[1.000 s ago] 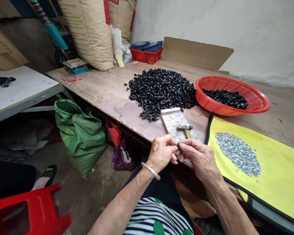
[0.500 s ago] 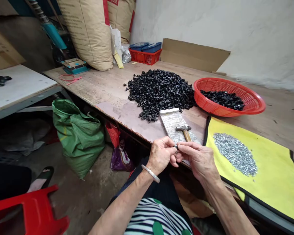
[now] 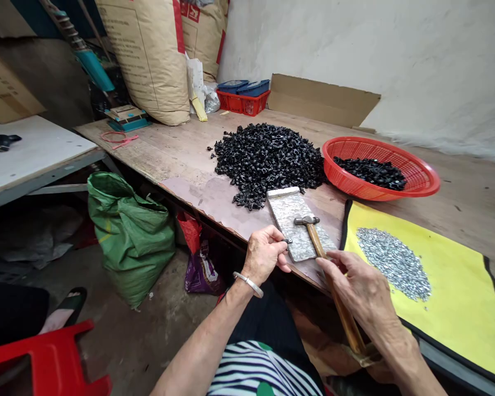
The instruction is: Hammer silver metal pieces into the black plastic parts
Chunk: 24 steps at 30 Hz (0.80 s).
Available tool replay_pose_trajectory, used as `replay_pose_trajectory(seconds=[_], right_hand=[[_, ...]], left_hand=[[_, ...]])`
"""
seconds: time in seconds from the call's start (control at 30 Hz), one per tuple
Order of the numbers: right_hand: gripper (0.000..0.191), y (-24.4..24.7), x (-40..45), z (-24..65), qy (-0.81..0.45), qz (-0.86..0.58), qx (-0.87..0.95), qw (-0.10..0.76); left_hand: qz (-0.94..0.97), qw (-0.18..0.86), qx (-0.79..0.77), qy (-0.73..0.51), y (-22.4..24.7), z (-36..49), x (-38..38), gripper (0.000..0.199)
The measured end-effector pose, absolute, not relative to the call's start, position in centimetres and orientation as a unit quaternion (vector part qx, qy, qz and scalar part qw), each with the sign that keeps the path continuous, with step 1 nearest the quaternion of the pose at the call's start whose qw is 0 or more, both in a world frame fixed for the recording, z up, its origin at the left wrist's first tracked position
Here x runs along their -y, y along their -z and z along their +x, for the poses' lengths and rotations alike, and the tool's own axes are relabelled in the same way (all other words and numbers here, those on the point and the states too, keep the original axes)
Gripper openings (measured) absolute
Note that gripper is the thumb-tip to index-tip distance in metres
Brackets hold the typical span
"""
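My left hand (image 3: 265, 254) pinches a small black plastic part (image 3: 287, 241) between finger and thumb, holding it at the edge of a speckled grey slab (image 3: 286, 225). My right hand (image 3: 362, 291) grips the long wooden handle of a small hammer (image 3: 306, 220), whose steel head is above the slab. A large heap of black plastic parts (image 3: 268, 165) lies beyond the slab. To the right, silver metal nuts (image 3: 393, 264) lie spread on a yellow mat (image 3: 445, 297).
A red plastic basket (image 3: 379, 168) holds more black parts on the wooden workbench (image 3: 160, 154). Kraft paper sacks (image 3: 148, 60) stand at the back, and a green woven sack (image 3: 127, 236) sits on the floor by the bench. A red stool (image 3: 45, 357) is low at the left.
My right hand has left the small part and now holds the hammer, lifted from the slab. My left hand has moved the part down to the slab's edge.
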State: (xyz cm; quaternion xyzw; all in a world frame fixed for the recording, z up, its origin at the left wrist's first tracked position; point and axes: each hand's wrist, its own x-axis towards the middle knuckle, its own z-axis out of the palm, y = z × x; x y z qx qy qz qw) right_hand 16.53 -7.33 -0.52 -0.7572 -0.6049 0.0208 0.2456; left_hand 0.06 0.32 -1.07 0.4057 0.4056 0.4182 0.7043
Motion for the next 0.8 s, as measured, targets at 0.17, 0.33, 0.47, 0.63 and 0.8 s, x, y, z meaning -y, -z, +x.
replay_pose_trajectory(seconds=[0.17, 0.33, 0.47, 0.63, 0.8], right_hand=[[0.021, 1.4, 7.0, 16.2, -0.009, -0.788, 0.592, 0.167], [0.01, 0.4, 5.5, 16.3, -0.336, -0.773, 0.462, 0.277], [0.028, -0.5, 5.8, 16.0, -0.618, -0.628, 0.242, 0.407], [0.029, -0.6, 6.7, 15.3, -0.446, -0.715, 0.363, 0.397], [0.031, 0.6, 6.7, 15.0, -0.097, -0.726, 0.612, 0.298]], left_hand=[[0.419, 0.685, -0.436, -0.407, 1.5, 0.5, -1.1, 0.01], [0.423, 0.657, -0.478, -0.401, 2.1, 1.2, -2.4, 0.013], [0.412, 0.658, -0.483, -0.406, 2.4, 1.6, -3.1, 0.015], [0.396, 0.656, -0.492, -0.413, 2.6, 1.8, -3.1, 0.015], [0.389, 0.656, -0.494, -0.417, 2.8, 1.7, -3.1, 0.015]])
